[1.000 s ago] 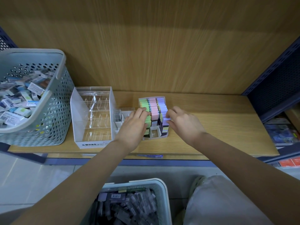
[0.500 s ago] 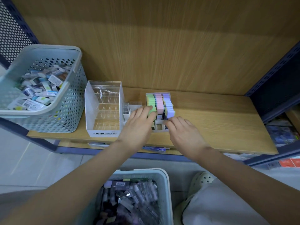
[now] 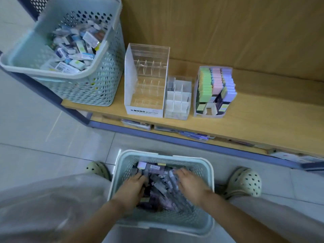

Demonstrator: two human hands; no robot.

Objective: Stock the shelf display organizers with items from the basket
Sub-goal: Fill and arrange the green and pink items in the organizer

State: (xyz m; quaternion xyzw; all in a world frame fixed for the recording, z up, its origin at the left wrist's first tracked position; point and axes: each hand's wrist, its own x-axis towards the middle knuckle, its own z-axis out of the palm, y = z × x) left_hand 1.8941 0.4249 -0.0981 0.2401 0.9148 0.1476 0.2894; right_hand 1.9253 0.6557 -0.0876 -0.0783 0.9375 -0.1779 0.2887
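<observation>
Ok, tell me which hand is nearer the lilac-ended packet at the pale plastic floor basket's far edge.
Left. The left hand lies just short of the lilac-ended packet; the right hand is further off, to its right.

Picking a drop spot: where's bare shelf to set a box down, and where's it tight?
Widest bare patch: shelf right of the pastel-filled organizer, out to the right end. A smaller strip lies behind the small grid organizer, up to the back panel. Crowded: the left end, where basket, tall clear organizer and grid organizer stand close side by side.
</observation>
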